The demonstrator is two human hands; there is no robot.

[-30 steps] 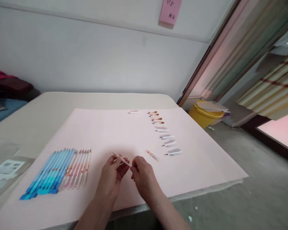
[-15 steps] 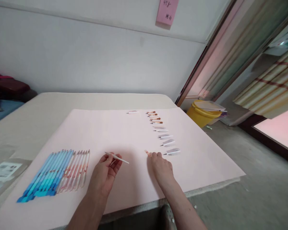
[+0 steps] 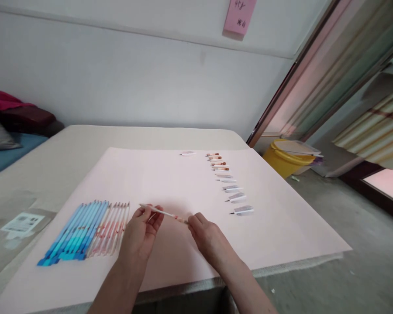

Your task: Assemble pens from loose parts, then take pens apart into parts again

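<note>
My left hand [image 3: 142,233] pinches a thin white pen refill [image 3: 157,211] above the pink paper sheet [image 3: 170,192]. My right hand [image 3: 205,235] grips a short pinkish pen barrel piece [image 3: 182,220] and holds it against the refill's right end. Both hands hover over the sheet's near middle. A row of blue and pink pens [image 3: 85,231] lies to the left of my left hand. A column of small pen parts [image 3: 229,183] lies to the right, beyond my right hand.
The sheet covers a beige table [image 3: 52,161] against a white wall. A lone small part [image 3: 187,153] lies at the sheet's far edge. A yellow bucket [image 3: 283,158] stands on the floor at right. Plastic packaging [image 3: 19,224] lies at the table's left.
My right hand reached right to the loose pinkish piece on the sheet, picked it up and brought it back to the refill held in my left hand.
</note>
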